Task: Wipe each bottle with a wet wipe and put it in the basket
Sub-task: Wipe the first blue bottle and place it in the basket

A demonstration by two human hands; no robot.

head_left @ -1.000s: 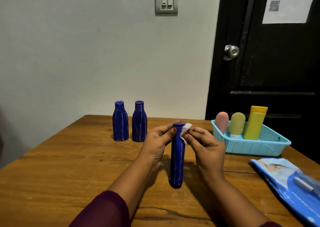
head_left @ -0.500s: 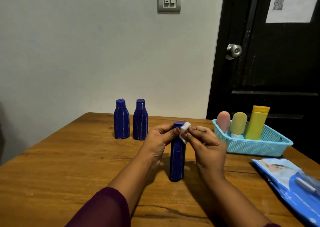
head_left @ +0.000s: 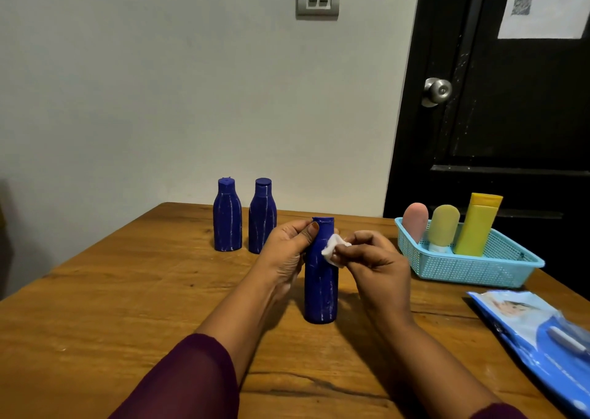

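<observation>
Left hand (head_left: pixel 284 254) grips upright dark blue plastic bottle (head_left: pixel 321 294) at neck; right hand (head_left: pixel 378 270) pinches white wet wipe (head_left: pixel 332 252) against it, mid wooden table (head_left: pixel 95 323), off edges.

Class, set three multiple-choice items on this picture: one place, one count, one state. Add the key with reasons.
1. Where does the light blue plastic mesh basket stand? A. on the wooden table's right side B. on the floor C. between the far bottles
2. How many dark blue plastic bottles show? A. two B. three C. five
3. What does the right hand pinch? A. nothing B. a yellow tube C. a white wet wipe
Key: 1 A, it sits right, near the black door; 2 B, two at the back, one in the hands; 3 C, pressed on the held bottle, which the left hand grips.
</observation>
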